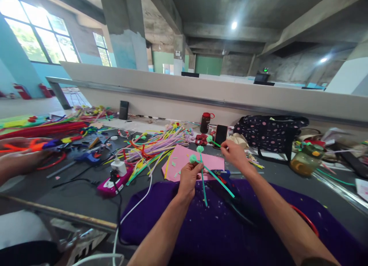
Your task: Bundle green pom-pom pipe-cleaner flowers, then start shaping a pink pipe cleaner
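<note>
My left hand (188,179) is closed around two mint-green pipe cleaner stems (220,181). Their fluffy ball-shaped tops (193,158) stick up above my fingers, and the stems hang down to the right, crossing each other. Raised to the right, my right hand (235,154) pinches another green pipe cleaner (215,143) with a ball at its far end. Under and behind my hands lies a pink sheet (178,158) with small green scraps on it. A blue glue gun (223,174), partly hidden by the stems, rests at the sheet's near edge.
Purple cloth (161,216) covers the near table edge. Left are a magenta power strip (107,186), cables and piled pipe cleaners (155,141). Behind stand a phone (220,134), bottle (205,124) and dotted bag (267,135). A co-worker's hand (25,158) holds orange pipe cleaners at far left.
</note>
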The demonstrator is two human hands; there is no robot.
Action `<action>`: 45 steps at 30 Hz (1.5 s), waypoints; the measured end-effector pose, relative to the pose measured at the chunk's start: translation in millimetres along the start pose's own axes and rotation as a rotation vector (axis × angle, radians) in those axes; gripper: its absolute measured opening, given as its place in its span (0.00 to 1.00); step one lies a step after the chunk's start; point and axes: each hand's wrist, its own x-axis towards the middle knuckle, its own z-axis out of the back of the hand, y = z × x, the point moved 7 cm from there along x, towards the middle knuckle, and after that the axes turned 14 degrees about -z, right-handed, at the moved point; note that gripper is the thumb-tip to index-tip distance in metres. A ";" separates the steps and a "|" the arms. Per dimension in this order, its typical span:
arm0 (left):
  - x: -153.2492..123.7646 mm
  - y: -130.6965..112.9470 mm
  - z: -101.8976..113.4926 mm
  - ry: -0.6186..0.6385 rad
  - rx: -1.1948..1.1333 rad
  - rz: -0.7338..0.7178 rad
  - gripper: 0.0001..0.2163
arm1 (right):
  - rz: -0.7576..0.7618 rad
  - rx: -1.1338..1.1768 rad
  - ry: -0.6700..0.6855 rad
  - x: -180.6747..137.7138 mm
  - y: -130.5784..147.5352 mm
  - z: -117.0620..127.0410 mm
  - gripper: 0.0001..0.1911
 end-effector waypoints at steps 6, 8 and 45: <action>-3.4 -9.4 -4.0 -0.038 -0.016 -0.099 0.12 | -0.210 0.906 0.381 -99.6 26.6 23.8 0.07; -2.6 -15.8 -10.4 -0.052 -0.018 -0.131 0.11 | -0.273 1.028 0.486 -117.1 31.2 2.5 0.08; -16.7 -17.6 -45.3 0.094 0.082 -0.171 0.09 | -0.300 1.116 0.181 -88.4 -10.6 -47.0 0.08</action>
